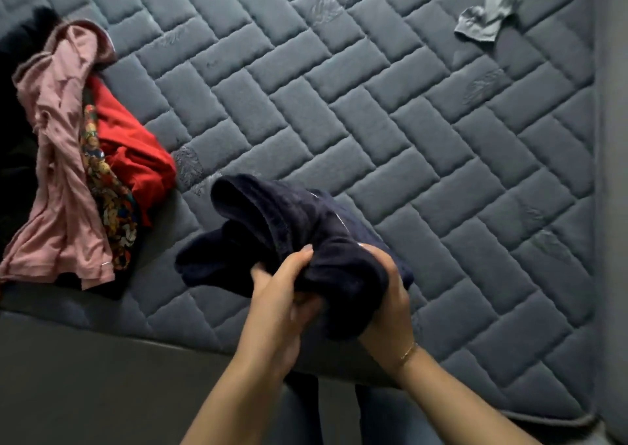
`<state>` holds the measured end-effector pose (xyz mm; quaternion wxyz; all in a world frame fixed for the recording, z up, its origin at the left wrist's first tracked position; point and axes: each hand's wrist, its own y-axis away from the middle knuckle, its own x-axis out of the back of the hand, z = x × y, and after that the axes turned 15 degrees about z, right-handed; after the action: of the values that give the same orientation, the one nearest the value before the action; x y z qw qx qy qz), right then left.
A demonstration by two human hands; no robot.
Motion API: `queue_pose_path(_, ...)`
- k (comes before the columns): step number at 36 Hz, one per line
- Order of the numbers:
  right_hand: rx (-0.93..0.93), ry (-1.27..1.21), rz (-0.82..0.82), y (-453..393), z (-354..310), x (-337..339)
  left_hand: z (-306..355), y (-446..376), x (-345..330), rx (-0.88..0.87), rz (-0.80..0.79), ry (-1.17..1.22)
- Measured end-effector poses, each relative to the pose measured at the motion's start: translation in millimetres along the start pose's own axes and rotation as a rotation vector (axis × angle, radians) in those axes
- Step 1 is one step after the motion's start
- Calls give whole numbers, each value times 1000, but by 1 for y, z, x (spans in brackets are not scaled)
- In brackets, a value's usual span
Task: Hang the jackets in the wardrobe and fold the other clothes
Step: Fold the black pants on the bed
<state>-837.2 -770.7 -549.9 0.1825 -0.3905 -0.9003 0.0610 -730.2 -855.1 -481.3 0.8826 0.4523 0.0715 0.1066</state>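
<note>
We're gripping one dark navy garment (299, 227) w/ both hands, just above the mattress (407, 122) near its front edge. Left hand (282, 295) is curling fingers around the bunched cloth; right hand (390, 295) is clenching it underneath. At left we're seeing one pile: pink top (61, 159), red piece (136, 149), floral piece (112, 200). One grey piece (489, 9) is lying far right.

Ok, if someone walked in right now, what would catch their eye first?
Probably the dark navy garment, bunched and gripped by the left hand and the right hand over the near edge of the grey quilted mattress. Next, the heap at the left: a pink top over a red garment.
</note>
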Motion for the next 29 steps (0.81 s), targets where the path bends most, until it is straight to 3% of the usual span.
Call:
queue_pose_path(4, -406, -63, 244, -40, 25, 34, 7, 12, -61, 27, -261, -62)
queue_pose_path(7, -804, -95, 367, -81, 61, 58, 3, 2, -104, -176, -390, -275)
queue_pose_path(11, -1255, -204, 255, -117, 127, 102, -23, -33, -130, -456, -429, -496)
queue_pose_path(13, -1331, -216, 216, -124, 153, 119, -44, -61, -132, -541, -334, -636)
queue_pose_path(16, -1401, -334, 304, -121, 178, 133, -68, -102, -128, -618, -125, -884)
queue_pose_path(20, -1325, -522, 329, -94, 182, 135, -79, -139, -123, -705, 61, -1139)
queue_pose_path(25, -1243, -198, 275, -47, 173, 119, -79, -156, -128, -281, -215, -898)
queue_pose_path(29, -1333, -187, 276, -47, 181, 115, -83, -161, -120, -177, -371, -937)
